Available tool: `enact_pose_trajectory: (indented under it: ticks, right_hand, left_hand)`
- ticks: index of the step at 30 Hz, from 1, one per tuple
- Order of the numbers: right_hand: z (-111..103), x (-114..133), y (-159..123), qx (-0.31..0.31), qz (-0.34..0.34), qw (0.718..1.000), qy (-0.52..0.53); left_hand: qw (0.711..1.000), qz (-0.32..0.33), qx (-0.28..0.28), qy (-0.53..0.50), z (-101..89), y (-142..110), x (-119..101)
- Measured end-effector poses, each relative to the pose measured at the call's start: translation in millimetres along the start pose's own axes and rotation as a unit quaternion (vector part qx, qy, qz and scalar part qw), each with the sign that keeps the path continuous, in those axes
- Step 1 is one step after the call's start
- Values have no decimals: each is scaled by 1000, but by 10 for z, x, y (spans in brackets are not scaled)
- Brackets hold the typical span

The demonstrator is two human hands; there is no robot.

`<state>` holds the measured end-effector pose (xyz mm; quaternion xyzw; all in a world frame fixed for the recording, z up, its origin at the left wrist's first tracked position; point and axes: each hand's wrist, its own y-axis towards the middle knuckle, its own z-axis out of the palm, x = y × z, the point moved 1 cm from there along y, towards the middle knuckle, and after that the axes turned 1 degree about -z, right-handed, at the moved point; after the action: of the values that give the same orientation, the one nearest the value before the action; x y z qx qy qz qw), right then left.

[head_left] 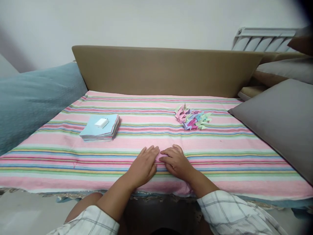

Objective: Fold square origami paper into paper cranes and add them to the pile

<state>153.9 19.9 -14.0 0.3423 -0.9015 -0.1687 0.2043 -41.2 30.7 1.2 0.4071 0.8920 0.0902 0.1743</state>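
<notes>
A small piece of pink paper (160, 157) lies on the striped cloth, mostly covered by my two hands. My left hand (144, 164) rests flat at its left side, fingers stretched out and close together. From the right, my right hand (177, 163) reaches over the paper with bent fingers, holding it against the cloth; its thumb is partly hidden. Beyond the right hand sits a cluster of folded paper cranes (192, 117) in pink, purple, blue and pale green. To the left stands a stack of square paper sheets (110, 129), light blue on top, with a white charger plug (101, 123) on it.
The striped cloth (146, 130) covers a sofa seat with a brown backrest (158, 70) behind it. A blue cushioned armrest (39, 94) borders the left side. Grey cushions (281, 114) lean in at the right, below a white radiator (266, 37).
</notes>
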Motion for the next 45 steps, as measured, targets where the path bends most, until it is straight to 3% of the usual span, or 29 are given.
enact_pose_trajectory:
  ticks: [4, 11, 19, 24, 30, 35, 45]
  right_hand:
    - [-16, -61, -1, -39, 39, 997, 51]
    - [-2, -218, -23, -89, 147, 979, 105]
    - [-27, -270, -39, -96, 162, 980, 71]
    - [-84, -221, -37, -133, 147, 979, 42]
    - [66, 126, -16, 24, -1, 999, -40]
    - [176, 159, -60, 75, 18, 994, -72]
    - [113, 88, -115, 123, 48, 989, -73]
  left_hand:
    - [997, 11, 70, 28, 92, -47, 14]
    - [997, 21, 72, 35, 40, -35, 29]
    - [997, 29, 61, 27, 37, -31, 29]
    - [997, 25, 62, 26, 42, -28, 25]
    - [997, 21, 75, 20, 27, -16, 16]
    - [995, 21, 95, 37, 4, -40, 43]
    - [991, -14, 126, 30, -119, -107, 242]
